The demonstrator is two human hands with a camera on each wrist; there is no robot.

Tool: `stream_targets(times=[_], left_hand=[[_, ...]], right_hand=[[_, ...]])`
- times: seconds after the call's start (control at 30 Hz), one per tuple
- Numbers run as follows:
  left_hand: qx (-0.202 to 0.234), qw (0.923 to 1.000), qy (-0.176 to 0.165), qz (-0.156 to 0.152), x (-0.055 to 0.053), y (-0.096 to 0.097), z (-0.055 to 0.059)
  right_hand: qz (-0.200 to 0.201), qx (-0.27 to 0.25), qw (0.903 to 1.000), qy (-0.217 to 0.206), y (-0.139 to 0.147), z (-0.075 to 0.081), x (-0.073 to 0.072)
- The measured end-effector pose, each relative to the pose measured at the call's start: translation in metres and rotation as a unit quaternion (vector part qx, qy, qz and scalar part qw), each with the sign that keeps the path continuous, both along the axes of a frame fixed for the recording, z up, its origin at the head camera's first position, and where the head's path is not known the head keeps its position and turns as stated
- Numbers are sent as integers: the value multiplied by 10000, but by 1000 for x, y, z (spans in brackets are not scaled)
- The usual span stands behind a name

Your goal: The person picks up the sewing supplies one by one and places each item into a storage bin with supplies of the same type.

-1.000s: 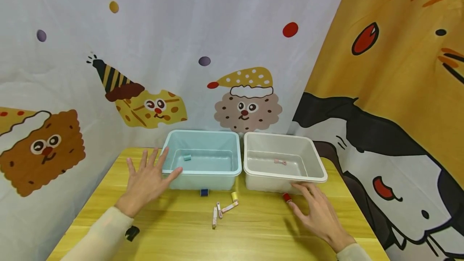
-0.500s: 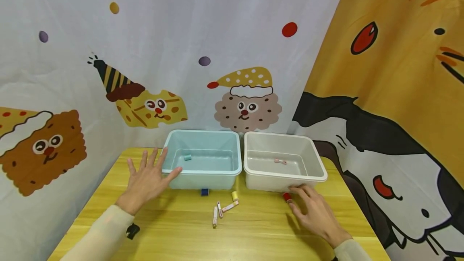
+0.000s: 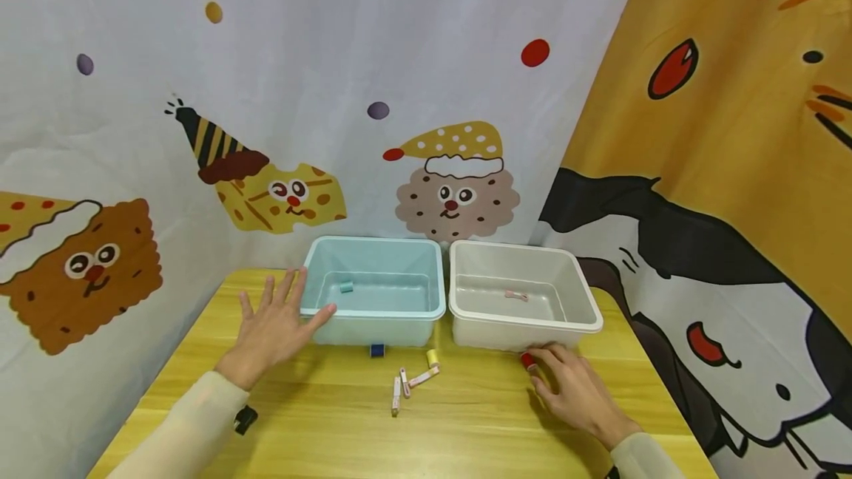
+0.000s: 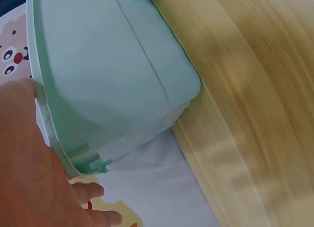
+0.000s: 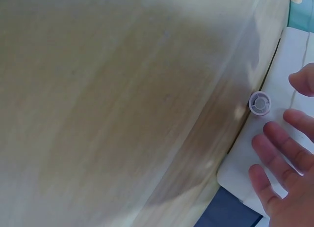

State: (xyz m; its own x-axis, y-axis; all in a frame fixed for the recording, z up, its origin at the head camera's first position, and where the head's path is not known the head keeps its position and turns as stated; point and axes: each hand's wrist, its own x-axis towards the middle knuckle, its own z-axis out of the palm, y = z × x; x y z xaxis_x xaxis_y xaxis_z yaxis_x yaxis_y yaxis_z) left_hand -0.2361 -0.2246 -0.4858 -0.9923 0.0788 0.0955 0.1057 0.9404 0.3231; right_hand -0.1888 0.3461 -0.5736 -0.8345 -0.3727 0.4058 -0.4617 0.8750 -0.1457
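Note:
My left hand [image 3: 273, 335] is spread at the near left corner of the light blue bin [image 3: 373, 314]. In the left wrist view its fingers lie along the bin's rim [image 4: 44, 111]. A small red thread spool [image 3: 528, 361] lies on the table against the front of the white bin [image 3: 526, 324]. My right hand [image 3: 575, 390] reaches over it, thumb and forefinger either side. The right wrist view shows the spool's pale round end [image 5: 260, 103] with a gap before the fingertips. Inside the blue bin lies a teal spool [image 3: 346, 287].
In front of the bins are a dark blue spool [image 3: 377, 350], a yellow spool [image 3: 433, 358] and several narrow pale pink pieces [image 3: 396, 396]. One small pink piece [image 3: 515, 296] lies in the white bin. A printed curtain [image 3: 299, 94] hangs behind the wooden table [image 3: 333, 435].
My right hand has come down slightly, its forefinger moving from the white bin's rim to beside the red spool. The left hand stays at the blue bin's corner.

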Motion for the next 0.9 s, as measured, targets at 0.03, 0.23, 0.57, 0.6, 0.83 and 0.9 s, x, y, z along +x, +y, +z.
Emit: stream_targets(times=[0.03, 0.23, 0.57, 0.6, 0.83, 0.9], left_hand=[[5, 10000, 1, -6, 0, 0, 0], [15, 10000, 18, -36, 0, 1, 1], [13, 10000, -6, -56, 0, 1, 2], [6, 10000, -1, -57, 0, 1, 2], [30, 10000, -4, -68, 0, -1, 2], [60, 9999, -15, -80, -1, -1, 2]], right_hand=[[1, 19, 10000, -8, 0, -1, 0], [-32, 64, 9999, -129, -2, -4, -2], [163, 12, 9994, 301, -2, -10, -5], [208, -20, 9993, 324, -2, -10, -6], [324, -263, 9991, 98, -5, -11, -8], [373, -336, 9987, 73, -5, -11, -9]])
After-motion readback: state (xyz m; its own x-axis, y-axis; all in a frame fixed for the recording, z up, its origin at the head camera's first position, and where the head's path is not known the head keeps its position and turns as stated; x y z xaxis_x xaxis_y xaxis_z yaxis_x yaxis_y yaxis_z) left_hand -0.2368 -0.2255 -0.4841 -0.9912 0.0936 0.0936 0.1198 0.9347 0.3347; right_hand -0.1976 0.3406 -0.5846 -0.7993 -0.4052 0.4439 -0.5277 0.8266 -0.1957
